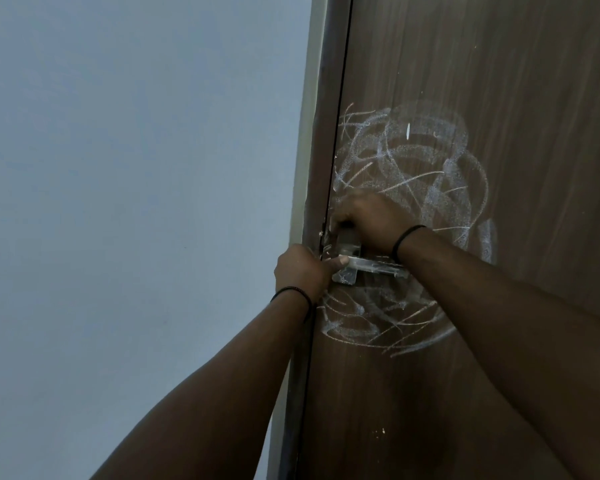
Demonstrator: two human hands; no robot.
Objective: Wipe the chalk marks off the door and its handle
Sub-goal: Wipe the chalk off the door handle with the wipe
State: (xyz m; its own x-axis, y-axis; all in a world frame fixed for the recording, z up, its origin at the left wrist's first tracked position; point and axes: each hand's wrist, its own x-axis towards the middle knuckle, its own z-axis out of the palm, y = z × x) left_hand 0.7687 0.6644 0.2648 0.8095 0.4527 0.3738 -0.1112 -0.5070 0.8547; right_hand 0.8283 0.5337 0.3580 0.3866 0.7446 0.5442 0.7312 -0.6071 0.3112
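A brown wooden door (520,84) carries white chalk marks (413,161) scribbled above its handle, and more chalk marks (378,323) below it. The metal lever handle (371,266) and its back plate (350,243) are smeared with chalk too. My left hand (302,271) is at the door's left edge, fingers curled, thumb pressed on the lever near its pivot. Above the handle, my right hand (371,220) has its fingers curled down over the top of the back plate. Whether it holds anything is hidden. No cloth is visible.
A pale blue-grey wall (136,168) fills the left half of the view. The dark door frame (321,133) runs along the door's left edge, right beside both hands. Each wrist wears a thin black band.
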